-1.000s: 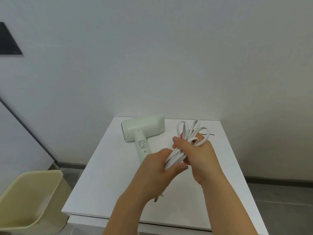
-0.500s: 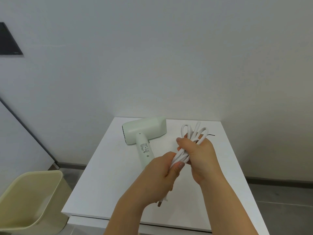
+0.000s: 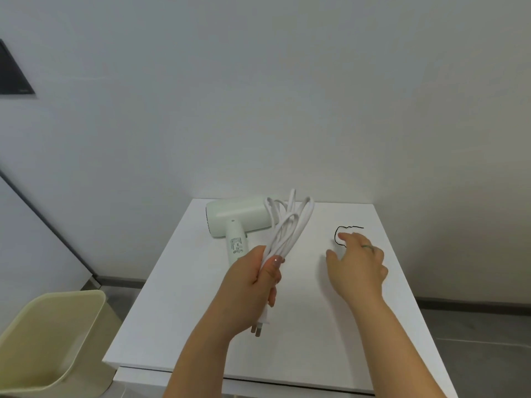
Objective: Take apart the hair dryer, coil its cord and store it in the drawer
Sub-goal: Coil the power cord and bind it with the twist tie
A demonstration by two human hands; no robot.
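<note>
A pale green hair dryer (image 3: 238,218) lies on the white cabinet top (image 3: 301,354) near its back left, handle pointing toward me. My left hand (image 3: 253,285) is shut on the coiled white cord (image 3: 287,225), whose loops stick up over the dryer's body; the plug (image 3: 260,326) hangs below my fist. My right hand (image 3: 356,259) is off the cord, fingers spread, with its fingertips at a thin black wire tie (image 3: 346,229) lying on the top at the back right.
A cream plastic bin (image 3: 54,340) stands on the floor at the lower left. A white wall rises right behind the cabinet. A dark panel (image 3: 13,73) sits on the wall at the far left. The cabinet's front edge runs just below my forearms.
My right hand let go of the cord bundle and moved right and back to the black tie. My left hand now holds the coil alone, raised and shifted left.
</note>
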